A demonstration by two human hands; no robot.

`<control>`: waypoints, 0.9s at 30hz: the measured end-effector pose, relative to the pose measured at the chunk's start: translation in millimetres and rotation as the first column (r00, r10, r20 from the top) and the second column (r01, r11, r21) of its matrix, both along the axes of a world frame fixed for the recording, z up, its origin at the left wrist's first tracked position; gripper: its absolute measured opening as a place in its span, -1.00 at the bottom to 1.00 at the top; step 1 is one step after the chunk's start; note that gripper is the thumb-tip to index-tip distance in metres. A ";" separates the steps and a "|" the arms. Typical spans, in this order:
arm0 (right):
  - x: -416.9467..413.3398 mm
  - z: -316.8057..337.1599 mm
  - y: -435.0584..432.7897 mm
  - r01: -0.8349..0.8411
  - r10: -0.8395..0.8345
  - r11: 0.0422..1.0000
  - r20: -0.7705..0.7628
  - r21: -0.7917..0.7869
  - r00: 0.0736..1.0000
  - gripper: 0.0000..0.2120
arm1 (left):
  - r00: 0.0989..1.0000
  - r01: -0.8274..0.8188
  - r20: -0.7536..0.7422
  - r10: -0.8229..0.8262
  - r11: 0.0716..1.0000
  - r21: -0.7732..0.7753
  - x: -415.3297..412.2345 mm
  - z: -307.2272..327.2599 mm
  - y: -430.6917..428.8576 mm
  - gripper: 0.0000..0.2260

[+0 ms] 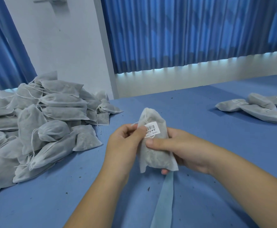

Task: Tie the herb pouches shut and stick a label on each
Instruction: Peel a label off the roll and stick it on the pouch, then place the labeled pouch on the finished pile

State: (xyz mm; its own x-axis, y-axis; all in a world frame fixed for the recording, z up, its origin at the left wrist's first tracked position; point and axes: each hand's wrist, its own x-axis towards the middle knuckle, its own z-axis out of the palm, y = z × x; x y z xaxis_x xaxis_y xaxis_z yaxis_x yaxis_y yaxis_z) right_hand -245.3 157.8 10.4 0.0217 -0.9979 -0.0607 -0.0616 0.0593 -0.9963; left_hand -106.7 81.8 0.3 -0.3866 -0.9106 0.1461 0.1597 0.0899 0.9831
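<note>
I hold one white non-woven herb pouch [157,152] upright above the blue table [208,129]. A white barcode label [152,129] sits on its upper front. My left hand [126,142] pinches the pouch's left edge, its thumb lying on the label's left end. My right hand [182,150] grips the pouch from the right, thumb across the front below the label, fingers curled behind. A pale blue strip of label backing [164,196] hangs down from under the pouch.
A big heap of several pouches with drawstrings [40,122] fills the table's left side. A small group of pouches [257,107], one showing a label, lies at the far right. Dark herb crumbs dot the table. Blue curtains and a white wall stand behind.
</note>
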 end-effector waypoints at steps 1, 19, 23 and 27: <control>-1.0 1.3 0.4 0.024 -0.024 1.000 0.008 0.002 1.000 -0.72 | 1.000 -0.009 -0.007 0.009 1.000 0.001 -0.3 0.1 -0.3 -0.90; -150.8 -9.2 -23.4 0.803 -0.689 0.575 0.624 0.159 0.369 -0.86 | 0.999 -0.019 0.046 0.017 0.999 0.051 -5.5 -9.9 -2.9 -0.88; -162.9 -34.1 -29.3 0.830 -0.794 0.504 0.505 0.238 0.338 -0.91 | 0.999 -0.030 0.023 0.028 0.997 0.076 -2.9 -8.9 -6.9 -0.88; -150.9 -31.8 -39.5 0.813 -0.806 0.538 0.418 0.223 0.419 -0.87 | 0.999 -0.040 0.002 0.040 0.990 0.137 0.7 -8.7 -11.9 -0.86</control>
State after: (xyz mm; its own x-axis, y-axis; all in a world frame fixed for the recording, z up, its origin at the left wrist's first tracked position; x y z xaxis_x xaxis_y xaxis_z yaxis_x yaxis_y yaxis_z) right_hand -396.2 118.4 -21.4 -0.7773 -0.5697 -0.2669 0.4256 -0.1638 -0.8900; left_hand -106.0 69.9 -8.4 -0.3492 -0.9368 0.0188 0.1590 -0.0395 0.9865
